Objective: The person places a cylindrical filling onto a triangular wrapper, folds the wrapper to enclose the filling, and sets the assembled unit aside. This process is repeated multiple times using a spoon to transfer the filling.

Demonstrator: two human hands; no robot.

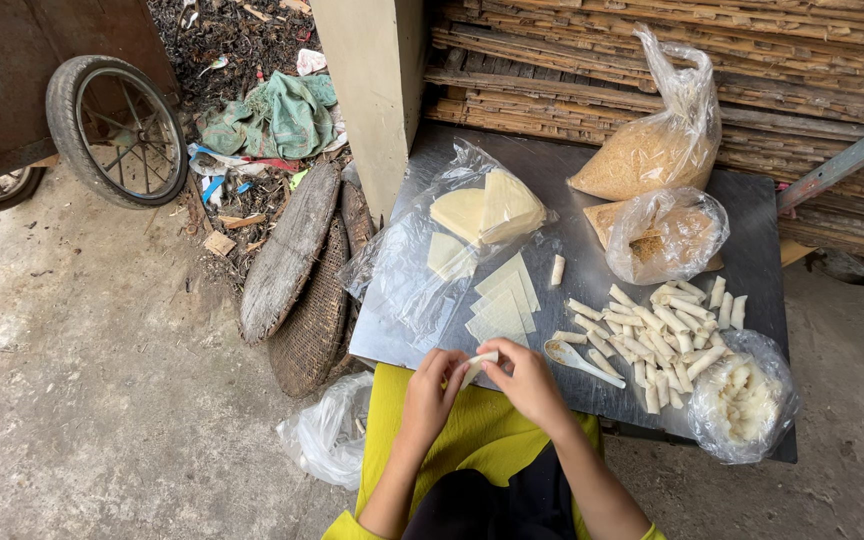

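Head view: left hand [432, 393] and right hand [524, 380] both pinch a wrapper roll [478, 367] between fingertips

Cart wheel [117, 128], woven baskets [304, 290], green cloth [282, 115], bag of crumbs [657, 140], white spoon [580, 360]

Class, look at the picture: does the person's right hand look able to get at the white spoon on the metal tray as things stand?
Probably yes. The spoon lies bare on the tray, just beside the right hand, with nothing between them. But that hand and the left hand both pinch a small roll, so it is occupied.
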